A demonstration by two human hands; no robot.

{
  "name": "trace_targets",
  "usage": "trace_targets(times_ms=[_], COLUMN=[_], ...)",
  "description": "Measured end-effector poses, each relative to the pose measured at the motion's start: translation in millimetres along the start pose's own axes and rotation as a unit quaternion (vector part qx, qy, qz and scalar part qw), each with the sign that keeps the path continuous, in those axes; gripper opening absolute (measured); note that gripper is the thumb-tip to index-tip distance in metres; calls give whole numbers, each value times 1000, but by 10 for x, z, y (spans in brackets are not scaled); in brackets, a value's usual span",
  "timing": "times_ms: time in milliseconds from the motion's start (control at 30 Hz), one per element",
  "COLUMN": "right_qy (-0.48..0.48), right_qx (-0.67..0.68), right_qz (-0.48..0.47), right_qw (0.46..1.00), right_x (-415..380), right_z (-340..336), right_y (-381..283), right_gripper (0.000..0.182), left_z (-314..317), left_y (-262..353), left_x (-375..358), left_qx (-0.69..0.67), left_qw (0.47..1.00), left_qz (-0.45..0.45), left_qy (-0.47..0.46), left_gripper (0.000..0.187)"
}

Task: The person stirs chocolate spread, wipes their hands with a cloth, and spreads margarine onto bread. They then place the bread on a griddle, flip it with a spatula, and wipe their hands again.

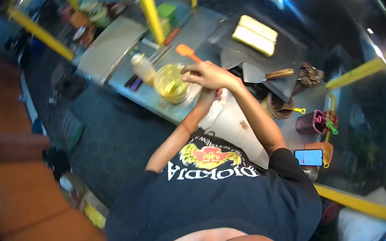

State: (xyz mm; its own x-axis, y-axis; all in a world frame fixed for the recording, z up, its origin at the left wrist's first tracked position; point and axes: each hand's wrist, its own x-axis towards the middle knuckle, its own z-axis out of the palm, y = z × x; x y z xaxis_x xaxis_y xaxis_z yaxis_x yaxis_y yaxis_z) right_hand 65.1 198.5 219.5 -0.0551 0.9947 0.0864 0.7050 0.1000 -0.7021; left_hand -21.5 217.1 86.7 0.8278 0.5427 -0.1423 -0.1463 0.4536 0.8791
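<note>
My right hand (208,75) reaches across from the right, over the rim of a clear tub (162,84) of yellow spread (174,88). Its fingers are bent and a little apart, with nothing visible between them. My left hand (218,94) is mostly hidden behind my right hand and wrist. From behind the hands an orange spatula (185,50) sticks out to the upper left; its handle runs back toward my left hand, whose grip is covered. A pale squeeze bottle (143,67) stands beside the tub.
Two pale bread slabs (255,34) lie on a dark griddle (289,45), with a wooden-handled scraper (256,74) near its front edge. At right are a brown tub (279,107), a dark red container (309,123) and a lit phone (309,157). Yellow posts (146,6) frame the stall.
</note>
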Motion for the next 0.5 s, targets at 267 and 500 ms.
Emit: trace_targets(times_ms=[267, 500], right_qy=[239, 191], right_qx=[-369, -10], right_qz=[366, 397], right_qw=[820, 898], right_x=[-1331, -1990], right_z=[-1326, -1380], right_y=[1243, 1398], right_gripper=[31, 28], left_z=[-91, -145], left_y=[608, 960], left_x=[-260, -185], left_qx=[140, 183], left_qw=[990, 983], left_qz=[26, 15], left_qy=[-1, -24], left_gripper=[46, 48])
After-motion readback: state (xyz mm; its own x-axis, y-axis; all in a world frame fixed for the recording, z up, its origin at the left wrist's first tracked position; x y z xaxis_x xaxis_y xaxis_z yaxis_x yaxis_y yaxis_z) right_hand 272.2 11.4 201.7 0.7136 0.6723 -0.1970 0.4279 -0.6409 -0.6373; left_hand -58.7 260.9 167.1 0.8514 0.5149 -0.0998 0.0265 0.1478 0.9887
